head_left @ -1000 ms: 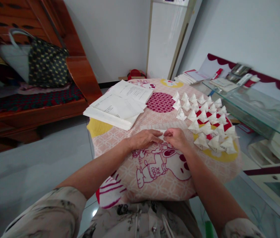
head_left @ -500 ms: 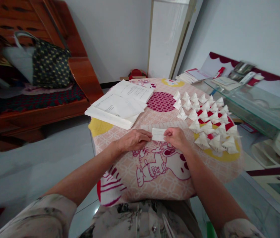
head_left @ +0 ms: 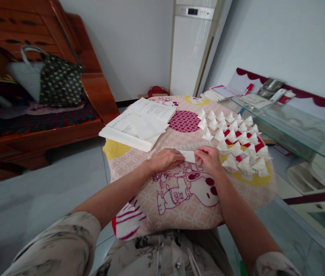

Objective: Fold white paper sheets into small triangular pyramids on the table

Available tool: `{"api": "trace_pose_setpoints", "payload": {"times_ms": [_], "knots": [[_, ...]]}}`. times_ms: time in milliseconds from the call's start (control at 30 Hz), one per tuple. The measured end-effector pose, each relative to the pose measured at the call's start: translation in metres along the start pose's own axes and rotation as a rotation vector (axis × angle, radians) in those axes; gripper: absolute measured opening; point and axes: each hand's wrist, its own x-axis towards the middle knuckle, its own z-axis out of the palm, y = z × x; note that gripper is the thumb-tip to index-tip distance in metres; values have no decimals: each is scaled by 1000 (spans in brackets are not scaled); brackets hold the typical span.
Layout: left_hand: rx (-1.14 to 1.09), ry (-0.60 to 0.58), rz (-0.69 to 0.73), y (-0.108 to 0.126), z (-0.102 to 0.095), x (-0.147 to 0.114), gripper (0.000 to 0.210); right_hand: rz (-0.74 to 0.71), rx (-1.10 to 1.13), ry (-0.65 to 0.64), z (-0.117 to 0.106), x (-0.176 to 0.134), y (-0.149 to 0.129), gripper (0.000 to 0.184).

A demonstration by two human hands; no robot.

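A small folded white paper (head_left: 189, 156) lies between my hands on the patterned tablecloth (head_left: 162, 226). My left hand (head_left: 166, 159) is closed, its fingers pressed together over the paper's left end. At the other end, the thumb and fingers of my right hand (head_left: 209, 157) pinch the paper's right edge. Just beyond my right hand stand rows of pointed folded paper pieces (head_left: 231, 136). A stack of printed sheets (head_left: 136, 126) lies beyond my left hand, with loose sheets on top.
A glass-topped cabinet (head_left: 297, 126) with metal bowls (head_left: 270, 88) stands to the right. More paper or booklets (head_left: 218, 93) lie at the table's far edge. A wooden bench (head_left: 93, 92) with a dotted bag (head_left: 61, 80) is at the left. A tall white appliance (head_left: 189, 50) stands behind.
My left hand has slid right and now covers more of the paper's left end. My right hand and the paper have shifted slightly right. The view has tilted up a little.
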Motion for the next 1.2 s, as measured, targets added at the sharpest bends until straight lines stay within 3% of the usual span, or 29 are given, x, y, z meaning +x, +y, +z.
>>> {"api": "trace_pose_setpoints", "payload": {"times_ms": [133, 200, 367, 533, 767, 900, 1200], "knots": [[-214, 150, -170, 1, -10, 10, 23, -284, -86, 58, -6, -4, -10, 24], [-333, 228, -273, 1, -16, 17, 21, -345, -113, 52, -6, -4, -13, 21], [-497, 332, -392, -1, -18, 27, 19, -243, -42, 5, -4, -2, -5, 23], [-584, 274, -389, 1, -6, 24, 17, -191, -40, -12, 0, -2, -4, 21], [-477, 257, -392, 5, -2, 27, 13, -200, -65, -61, 12, -5, -12, 22], [-484, 265, -405, 5, -2, 28, 10, -213, -53, -41, 12, -5, -11, 21], [-522, 309, -510, -9, -14, 19, 10, -88, 131, 69, 1, 0, 0, 17]]}}
